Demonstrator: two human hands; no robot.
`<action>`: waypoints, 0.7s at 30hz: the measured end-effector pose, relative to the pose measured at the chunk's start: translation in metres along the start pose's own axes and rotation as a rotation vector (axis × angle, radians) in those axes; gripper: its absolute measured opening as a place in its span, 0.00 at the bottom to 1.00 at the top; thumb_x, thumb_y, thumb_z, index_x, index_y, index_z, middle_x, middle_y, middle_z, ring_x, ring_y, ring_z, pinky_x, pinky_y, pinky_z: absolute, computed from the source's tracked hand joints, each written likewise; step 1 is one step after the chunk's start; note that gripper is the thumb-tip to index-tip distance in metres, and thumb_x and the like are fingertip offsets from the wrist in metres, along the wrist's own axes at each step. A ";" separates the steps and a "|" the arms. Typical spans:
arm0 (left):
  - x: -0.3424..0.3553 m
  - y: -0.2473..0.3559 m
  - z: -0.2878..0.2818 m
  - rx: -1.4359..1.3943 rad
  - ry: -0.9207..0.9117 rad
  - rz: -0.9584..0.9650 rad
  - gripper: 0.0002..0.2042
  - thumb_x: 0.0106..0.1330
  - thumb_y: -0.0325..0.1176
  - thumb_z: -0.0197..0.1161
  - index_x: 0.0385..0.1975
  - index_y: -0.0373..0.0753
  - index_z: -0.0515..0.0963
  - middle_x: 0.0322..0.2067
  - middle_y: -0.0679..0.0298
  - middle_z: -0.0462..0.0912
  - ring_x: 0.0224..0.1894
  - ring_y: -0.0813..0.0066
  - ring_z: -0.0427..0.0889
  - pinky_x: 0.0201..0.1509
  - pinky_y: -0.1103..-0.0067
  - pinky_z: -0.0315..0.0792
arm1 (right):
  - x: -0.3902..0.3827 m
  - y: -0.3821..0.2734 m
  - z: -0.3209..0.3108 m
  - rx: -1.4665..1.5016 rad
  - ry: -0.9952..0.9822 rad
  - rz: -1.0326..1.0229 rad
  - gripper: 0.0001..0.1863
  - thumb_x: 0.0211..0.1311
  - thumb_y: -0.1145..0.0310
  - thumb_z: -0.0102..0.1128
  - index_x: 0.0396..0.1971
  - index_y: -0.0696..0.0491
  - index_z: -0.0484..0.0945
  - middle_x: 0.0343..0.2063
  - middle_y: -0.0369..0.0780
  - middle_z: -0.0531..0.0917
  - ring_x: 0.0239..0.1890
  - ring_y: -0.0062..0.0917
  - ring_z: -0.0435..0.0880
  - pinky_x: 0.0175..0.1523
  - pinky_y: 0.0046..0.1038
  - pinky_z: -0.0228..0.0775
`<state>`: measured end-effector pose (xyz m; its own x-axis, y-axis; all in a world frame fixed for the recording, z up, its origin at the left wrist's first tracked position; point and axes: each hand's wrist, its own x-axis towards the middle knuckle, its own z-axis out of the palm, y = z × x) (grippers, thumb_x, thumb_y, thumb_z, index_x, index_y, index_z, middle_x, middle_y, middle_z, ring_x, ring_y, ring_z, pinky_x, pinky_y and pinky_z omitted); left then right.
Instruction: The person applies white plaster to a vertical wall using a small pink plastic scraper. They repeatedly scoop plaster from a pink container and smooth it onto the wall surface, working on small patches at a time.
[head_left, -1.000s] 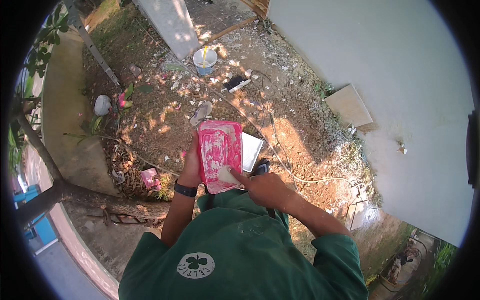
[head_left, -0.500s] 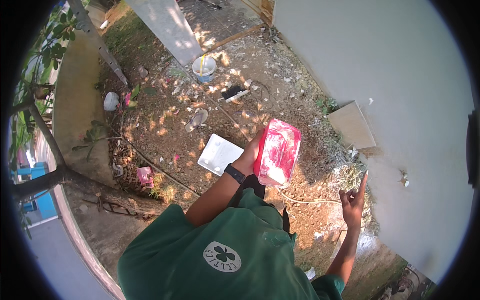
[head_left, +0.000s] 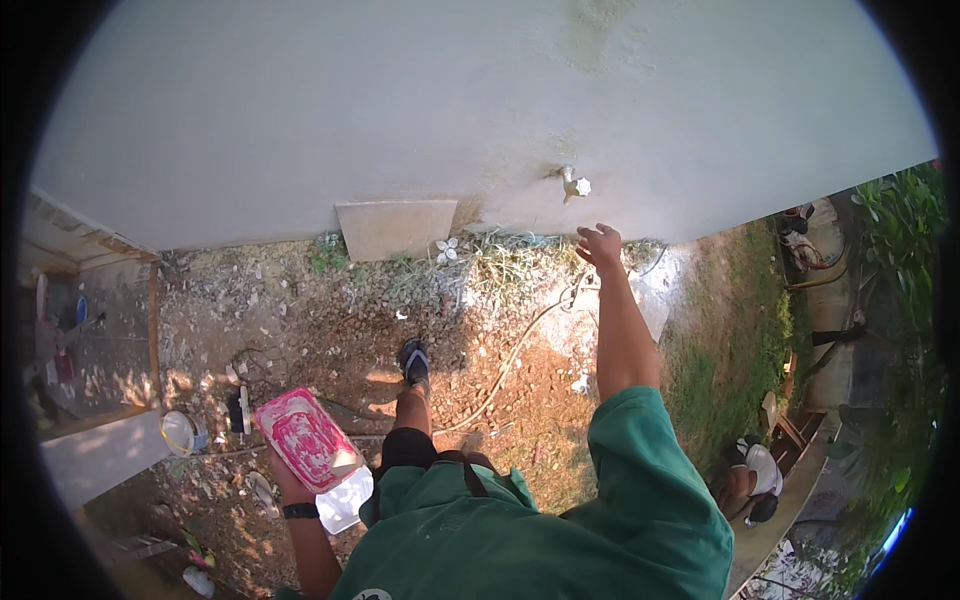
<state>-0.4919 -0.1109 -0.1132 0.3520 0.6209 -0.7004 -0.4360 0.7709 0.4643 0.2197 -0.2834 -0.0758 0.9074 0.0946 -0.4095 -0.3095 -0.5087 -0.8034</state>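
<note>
My left hand (head_left: 290, 482) grips a pink-red rectangular plastic tray (head_left: 298, 432) from its near edge. White paste is smeared over the inside of the tray, with a pale lump at its near right corner. On the other side, my right hand (head_left: 600, 245) is stretched out toward the grey wall with its fingers apart and nothing seen in them. Just above that hand, a white-handled tap (head_left: 574, 184) sticks out of the wall; hand and tap look apart.
A board (head_left: 395, 230) leans on the wall's foot. A hose (head_left: 505, 370) curves over rubble-strewn soil. On the left are a white bucket (head_left: 180, 433), a brush (head_left: 240, 410) and a loose sandal (head_left: 262, 492). A white container (head_left: 345, 502) lies behind the tray. Another person (head_left: 755, 480) is at right.
My body has turned right, so the wall now lies ahead. My right hand has gone from a raised pointing finger to reaching near the tap. The tray stays in my left hand.
</note>
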 end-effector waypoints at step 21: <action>-0.025 -0.155 0.233 0.008 0.270 0.276 0.31 0.79 0.62 0.46 0.70 0.45 0.69 0.61 0.59 0.80 0.60 0.57 0.82 0.64 0.57 0.79 | 0.259 0.150 0.093 0.555 -0.304 0.379 0.12 0.78 0.70 0.54 0.53 0.62 0.72 0.46 0.46 0.84 0.49 0.35 0.88 0.53 0.32 0.89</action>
<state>-0.2402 -0.2128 -0.0415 -0.0090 0.7464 -0.6654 -0.4767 0.5818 0.6590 0.3818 -0.2563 -0.3427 0.6156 0.2722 -0.7396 -0.7576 -0.0537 -0.6505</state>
